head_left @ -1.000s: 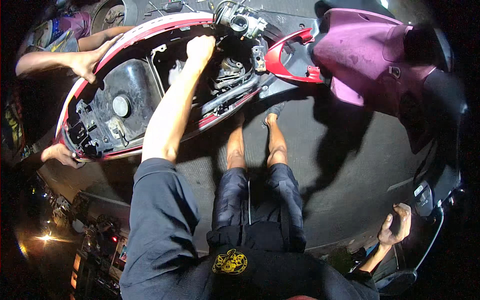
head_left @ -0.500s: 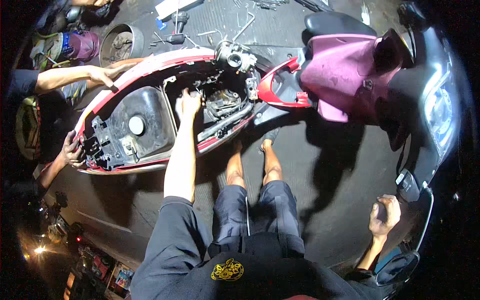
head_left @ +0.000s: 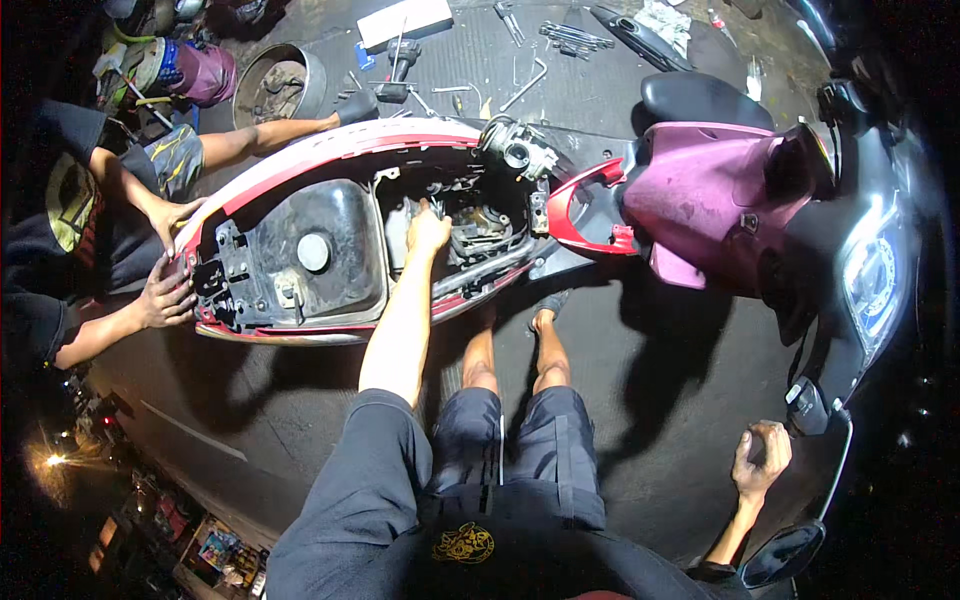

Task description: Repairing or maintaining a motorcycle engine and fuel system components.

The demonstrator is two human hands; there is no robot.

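Note:
My left hand (head_left: 428,232) reaches down into the open bay of a scooter body (head_left: 232,190), which has a red-and-white shell. Its fingers are closed near the engine parts (head_left: 480,230); what they pinch is too small to make out. Beside that hand lies the black fuel tank (head_left: 345,215) with a round pale cap (head_left: 314,252). At the lower right, my right hand (head_left: 763,460) is curled round the dark handlebar grip, next to the black brake fluid reservoir (head_left: 806,405). A co-worker's two hands (head_left: 168,293) (head_left: 172,218) rest on the scooter's tail end.
A throttle body (head_left: 517,155) sits at the frame's far edge. Beyond it lie a power drill (head_left: 403,60), an L-shaped wrench (head_left: 525,85) and several other tools. A round metal pan (head_left: 312,85) stands at the far left. A mirror (head_left: 785,555) juts out at the lower right.
The view has shifted, so the scooter appears further right and lower. The co-worker's hand on the far side panel has moved back to the tail. Both my hands keep their places.

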